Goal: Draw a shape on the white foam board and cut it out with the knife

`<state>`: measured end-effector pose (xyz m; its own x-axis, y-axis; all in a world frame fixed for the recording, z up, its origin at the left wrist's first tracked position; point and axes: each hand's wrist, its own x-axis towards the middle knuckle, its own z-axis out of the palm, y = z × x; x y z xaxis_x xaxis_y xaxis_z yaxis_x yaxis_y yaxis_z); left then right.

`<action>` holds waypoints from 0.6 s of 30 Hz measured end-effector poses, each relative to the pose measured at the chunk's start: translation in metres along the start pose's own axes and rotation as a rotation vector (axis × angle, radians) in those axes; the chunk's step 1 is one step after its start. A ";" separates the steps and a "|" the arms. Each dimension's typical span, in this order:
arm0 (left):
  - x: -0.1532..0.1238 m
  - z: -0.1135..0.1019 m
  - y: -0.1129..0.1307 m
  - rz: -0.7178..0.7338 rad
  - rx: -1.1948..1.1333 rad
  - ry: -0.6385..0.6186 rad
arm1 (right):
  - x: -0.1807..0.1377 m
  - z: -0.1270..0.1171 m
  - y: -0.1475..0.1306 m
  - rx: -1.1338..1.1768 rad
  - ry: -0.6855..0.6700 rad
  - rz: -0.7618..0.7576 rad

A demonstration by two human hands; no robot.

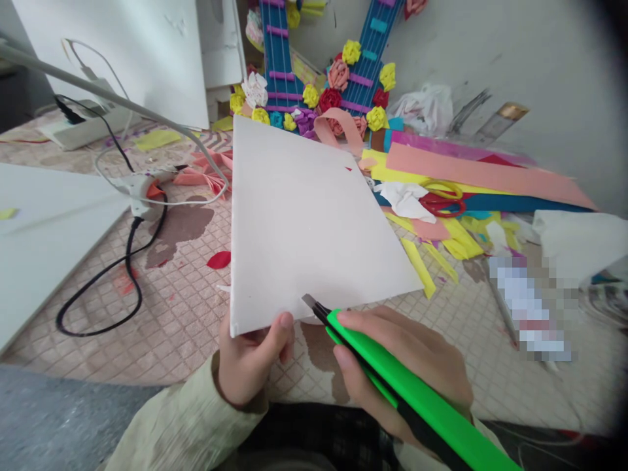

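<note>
My left hand (255, 356) grips the near left corner of a white foam board (304, 216), thumb on top and fingers underneath. The board is tilted above the table, its narrow left edge facing me. In my right hand (412, 360) is a green and black utility knife (392, 373), held with the fingers around its body. Its short blade (308, 301) is out and points up and left over the board's near edge. Whether the blade touches the board I cannot tell. A small red scrap (348, 169) shows near the board's far right corner.
A power strip (142, 193) with a looped black cable (63, 314) lies left, beside another white board (49, 242). Red-handled scissors (444, 208) and coloured paper strips (481, 167) lie right. Blue guitar-neck shapes with paper flowers (338, 75) lean against the wall.
</note>
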<state>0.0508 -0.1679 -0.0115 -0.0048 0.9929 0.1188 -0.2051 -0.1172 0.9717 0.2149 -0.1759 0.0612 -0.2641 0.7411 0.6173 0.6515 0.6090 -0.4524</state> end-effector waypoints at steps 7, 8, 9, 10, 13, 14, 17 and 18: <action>0.000 -0.001 -0.001 -0.006 -0.001 0.018 | 0.003 -0.003 -0.003 0.005 -0.001 -0.004; 0.000 0.000 -0.001 -0.010 -0.009 0.022 | 0.003 -0.003 -0.003 -0.001 -0.004 -0.003; 0.000 0.000 -0.002 -0.014 -0.014 0.020 | 0.003 -0.003 -0.003 -0.008 -0.010 -0.002; 0.000 0.000 -0.002 -0.014 -0.016 0.020 | 0.003 -0.003 -0.002 -0.012 -0.019 -0.003; 0.000 0.001 -0.001 -0.016 -0.012 0.038 | 0.003 -0.003 -0.003 -0.018 -0.045 -0.023; 0.000 0.001 -0.001 -0.016 -0.013 0.048 | 0.004 -0.003 -0.003 -0.021 -0.048 -0.034; -0.001 0.002 0.001 -0.012 -0.012 0.047 | 0.004 -0.004 -0.004 -0.029 -0.048 -0.051; -0.001 0.003 0.002 -0.008 -0.009 0.045 | 0.004 -0.005 -0.005 -0.031 -0.053 -0.050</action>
<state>0.0529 -0.1691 -0.0093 -0.0468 0.9938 0.1013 -0.2141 -0.1091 0.9707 0.2143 -0.1773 0.0686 -0.3330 0.7245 0.6035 0.6582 0.6369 -0.4014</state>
